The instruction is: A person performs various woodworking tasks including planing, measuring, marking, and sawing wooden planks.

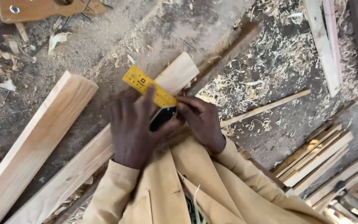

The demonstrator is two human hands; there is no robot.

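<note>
At mid-frame the left hand (pixel 131 130) lies flat, fingers spread, pressing a yellow try square (pixel 150 89) onto the long plank (pixel 83 161) that runs from lower left to centre. The right hand (pixel 199 118) is pinched shut on a small red-tipped pencil (pixel 183 93) at the blade's edge. If the left hand eases, the square could skew and the line would likely run off true. A second plank (pixel 34 141) lies left on the dusty counter (pixel 117 37); shavings (pixel 270 54) cover the upper right. No containers show.
</note>
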